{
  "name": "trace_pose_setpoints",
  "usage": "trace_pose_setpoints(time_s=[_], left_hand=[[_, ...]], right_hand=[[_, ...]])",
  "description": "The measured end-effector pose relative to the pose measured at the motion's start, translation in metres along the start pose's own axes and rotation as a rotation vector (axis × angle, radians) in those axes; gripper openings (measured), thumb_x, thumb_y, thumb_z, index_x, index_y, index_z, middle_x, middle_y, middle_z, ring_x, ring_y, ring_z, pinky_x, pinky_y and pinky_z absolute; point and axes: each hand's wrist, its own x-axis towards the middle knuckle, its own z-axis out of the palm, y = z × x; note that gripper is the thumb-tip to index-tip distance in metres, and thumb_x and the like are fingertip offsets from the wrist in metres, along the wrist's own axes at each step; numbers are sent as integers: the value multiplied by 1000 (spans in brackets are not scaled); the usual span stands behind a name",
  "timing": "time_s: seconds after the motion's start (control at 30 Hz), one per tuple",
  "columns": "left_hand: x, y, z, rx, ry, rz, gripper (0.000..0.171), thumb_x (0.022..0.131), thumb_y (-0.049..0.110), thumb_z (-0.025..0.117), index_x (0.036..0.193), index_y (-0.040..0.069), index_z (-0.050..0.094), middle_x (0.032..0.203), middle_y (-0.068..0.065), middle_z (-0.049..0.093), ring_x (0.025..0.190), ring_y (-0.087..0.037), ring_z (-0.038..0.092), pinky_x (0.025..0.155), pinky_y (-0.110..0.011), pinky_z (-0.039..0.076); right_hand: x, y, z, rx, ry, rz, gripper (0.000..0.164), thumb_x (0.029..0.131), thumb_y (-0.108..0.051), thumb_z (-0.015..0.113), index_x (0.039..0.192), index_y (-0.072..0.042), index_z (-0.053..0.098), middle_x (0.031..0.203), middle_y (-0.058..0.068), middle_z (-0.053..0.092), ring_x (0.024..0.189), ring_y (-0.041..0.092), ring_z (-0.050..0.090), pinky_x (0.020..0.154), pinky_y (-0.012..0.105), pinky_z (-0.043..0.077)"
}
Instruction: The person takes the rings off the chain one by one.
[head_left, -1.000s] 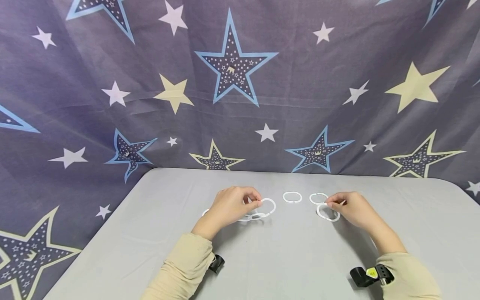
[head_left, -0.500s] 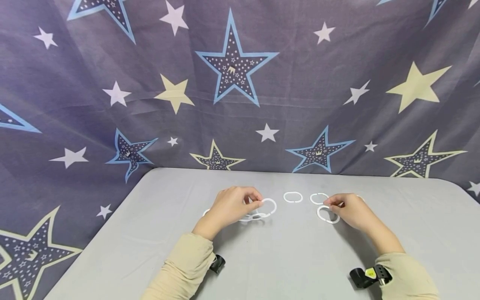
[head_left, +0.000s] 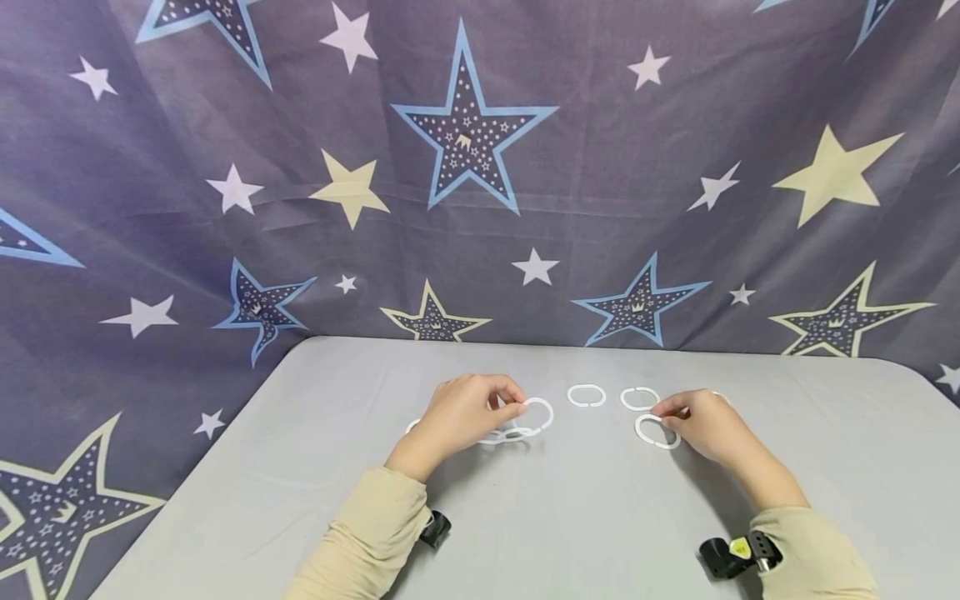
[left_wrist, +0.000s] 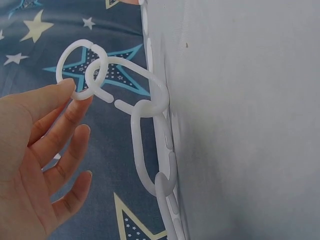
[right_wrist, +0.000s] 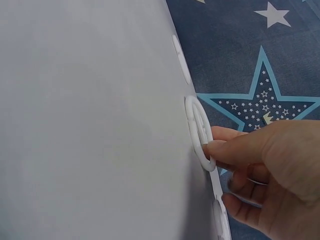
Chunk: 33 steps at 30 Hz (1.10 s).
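In the head view my left hand point(head_left: 457, 417) pinches a white plastic ring link point(head_left: 552, 414) between thumb and fingertips. The left wrist view shows that ring point(left_wrist: 60, 62) hooked through a second white link point(left_wrist: 137, 66), which has a gap in its side. Further links point(left_wrist: 136, 145) hang below it as a chain, partly hidden behind my hand in the head view. My right hand point(head_left: 705, 425) pinches a separate white oval link point(head_left: 637, 431) by its edge, just over the table. Seen from the right wrist, this link point(right_wrist: 191, 120) stands tilted beside the thumb.
Two loose white links, one in the middle point(head_left: 568, 395) and one nearer my right hand point(head_left: 622, 401), lie on the grey table point(head_left: 555, 517). Part of another link point(head_left: 722, 395) shows behind the right hand. A star-patterned curtain point(head_left: 525, 233) hangs behind the table.
My right hand has lowered slightly toward me with its link, and a bit of a link behind it has come into view. The left hand stays practically still, pinching the ring.
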Motion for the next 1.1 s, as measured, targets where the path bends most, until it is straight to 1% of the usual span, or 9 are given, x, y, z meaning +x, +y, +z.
trace_pose_setpoints(time_s=[0.17,0.57,0.8,0.87,1.0,1.1], left_hand=[[0,2,-1,1,2,-6,5,90,33,73,94,30,74,85,23,68,75,-4,59,67,-30,43],[-1,1,-1,20,10,5,5,90,35,72,94,31,73,84,24,67,73,0,57,67,-29,43],[-1,1,-1,19,13,-1,5,90,35,72,94,31,73,84,24,67,74,-1,57,66,-29,43],[-1,1,-1,18,13,-1,5,90,34,72,94,31,73,84,24,67,74,-2,58,66,-29,43],[-1,1,-2,15,10,-4,5,90,34,72,94,31,73,84,24,67,75,-3,59,67,-29,43],[-2,1,-3,15,8,-7,5,90,34,72,94,31,73,84,24,67,76,-4,59,67,-30,43]], right_hand=[[-1,0,1,-11,9,-17,7,84,-1,72,88,-4,76,86,10,72,74,19,60,68,37,46],[0,3,1,4,5,-20,7,84,-1,70,89,-3,75,86,11,71,74,17,59,68,38,46],[-1,1,-1,25,-10,10,10,87,-5,69,94,-3,75,90,12,72,76,17,59,68,37,46],[-1,-2,-1,45,-12,16,12,88,-6,69,97,-2,75,88,10,71,74,16,58,66,34,46],[-1,-11,1,99,-12,-14,14,89,-5,69,99,2,73,78,5,68,67,14,55,57,29,44],[-1,-20,3,126,-14,-30,14,89,-4,67,101,3,73,74,3,66,64,13,52,53,27,43]])
